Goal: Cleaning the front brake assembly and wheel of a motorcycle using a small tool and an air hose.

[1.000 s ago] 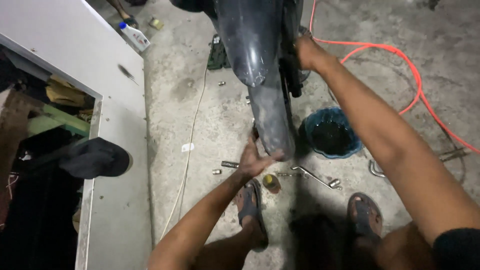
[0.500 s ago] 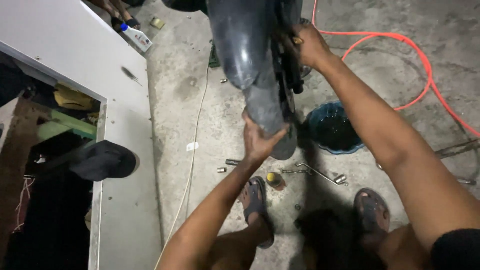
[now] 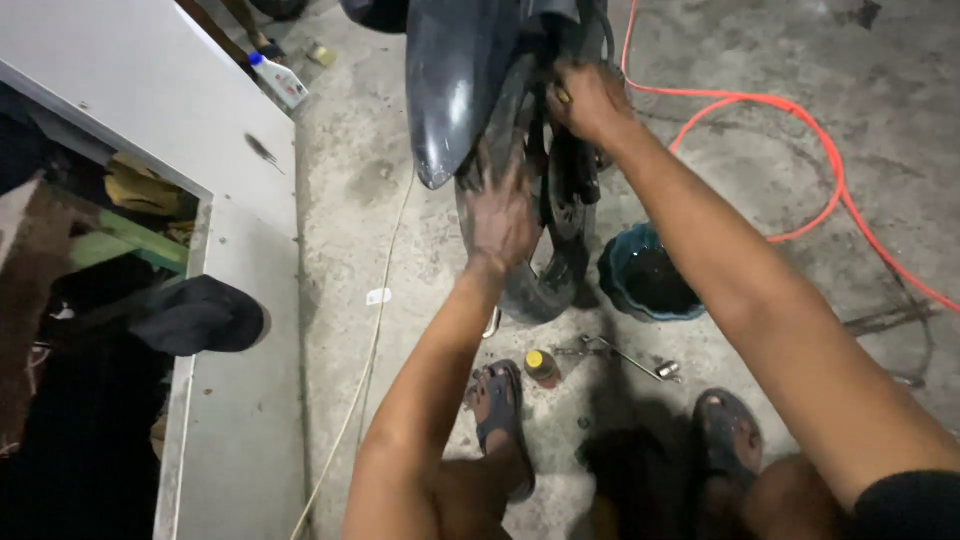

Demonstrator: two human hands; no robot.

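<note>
Grey motorcycle mudguard (image 3: 450, 90) over a black front tyre (image 3: 545, 285), far centre.
Left hand (image 3: 503, 215) lies flat, fingers spread, on the tyre; right hand (image 3: 590, 100) is clenched around a fork part beside a blue basin (image 3: 625, 300).

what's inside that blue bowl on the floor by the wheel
The blue bowl holds dark liquid with a dull shine. Its bottom is hidden under the liquid, and the right forearm covers its right edge.
</note>
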